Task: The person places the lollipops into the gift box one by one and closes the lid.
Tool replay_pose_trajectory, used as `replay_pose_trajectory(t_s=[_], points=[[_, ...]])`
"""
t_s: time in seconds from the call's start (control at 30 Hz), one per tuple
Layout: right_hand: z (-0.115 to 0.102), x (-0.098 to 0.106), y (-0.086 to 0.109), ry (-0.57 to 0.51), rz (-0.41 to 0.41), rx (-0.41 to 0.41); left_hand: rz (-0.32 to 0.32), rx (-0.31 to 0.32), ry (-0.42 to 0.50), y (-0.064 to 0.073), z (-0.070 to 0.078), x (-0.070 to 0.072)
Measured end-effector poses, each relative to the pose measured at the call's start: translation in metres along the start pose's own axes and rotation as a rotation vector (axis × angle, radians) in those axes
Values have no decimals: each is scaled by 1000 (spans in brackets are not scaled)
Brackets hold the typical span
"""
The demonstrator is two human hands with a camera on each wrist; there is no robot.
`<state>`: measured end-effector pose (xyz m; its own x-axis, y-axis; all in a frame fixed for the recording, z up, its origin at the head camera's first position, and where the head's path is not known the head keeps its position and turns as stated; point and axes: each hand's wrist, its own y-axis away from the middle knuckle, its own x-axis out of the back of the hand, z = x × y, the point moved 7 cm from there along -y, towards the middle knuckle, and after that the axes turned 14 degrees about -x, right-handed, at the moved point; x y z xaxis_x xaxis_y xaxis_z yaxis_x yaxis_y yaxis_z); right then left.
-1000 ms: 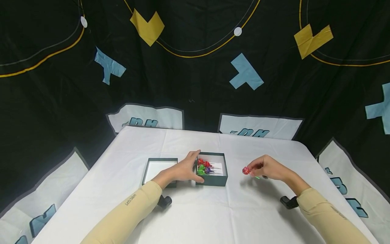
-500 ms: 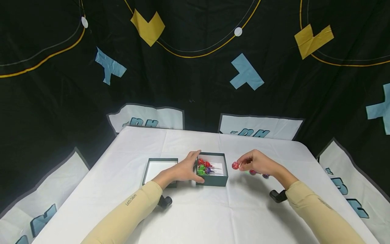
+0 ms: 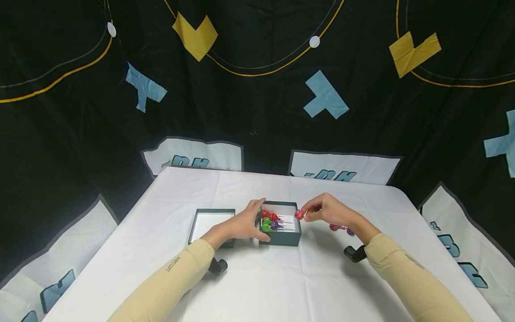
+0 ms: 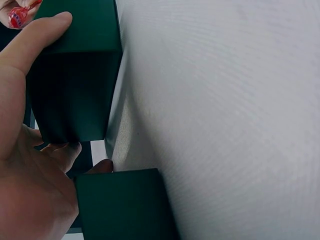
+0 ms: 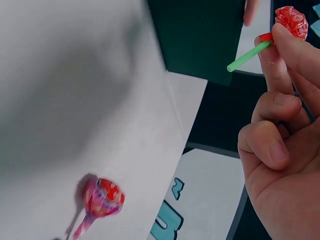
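A dark green box (image 3: 279,239) with a white inside stands at mid table. My left hand (image 3: 240,222) holds it by its left end, thumb (image 4: 52,30) on the near wall and fingers at the far side. Inside, several lollipops (image 3: 271,221) in red, green and purple wrappers lie with sticks to the right. My right hand (image 3: 331,211) pinches a red-wrapped lollipop (image 3: 299,214) just below its head, by the box's right rim. Its green stick (image 5: 247,56) shows in the right wrist view.
A shallow green-edged lid (image 3: 215,210) lies left of the box, partly behind the left hand. Under the right wrist, a red-wrapped lollipop (image 3: 333,227) and a purple one (image 3: 350,232) rest on the white tablecloth (image 3: 265,286). Dark curtains hang behind.
My right hand has moved left with the red lollipop, from the table's right side to the box's right rim. More of the lollipops on the table show now. The left hand stays put.
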<state>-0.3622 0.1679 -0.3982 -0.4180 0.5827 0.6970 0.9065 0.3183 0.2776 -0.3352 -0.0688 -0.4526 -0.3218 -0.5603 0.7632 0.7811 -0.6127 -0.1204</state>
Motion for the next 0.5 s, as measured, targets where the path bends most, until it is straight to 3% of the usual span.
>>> replay_pose_trajectory(t_s=[0.5], points=[[-29,-17,-11,-14,-33,84,-1,4,-4,1,2,1]])
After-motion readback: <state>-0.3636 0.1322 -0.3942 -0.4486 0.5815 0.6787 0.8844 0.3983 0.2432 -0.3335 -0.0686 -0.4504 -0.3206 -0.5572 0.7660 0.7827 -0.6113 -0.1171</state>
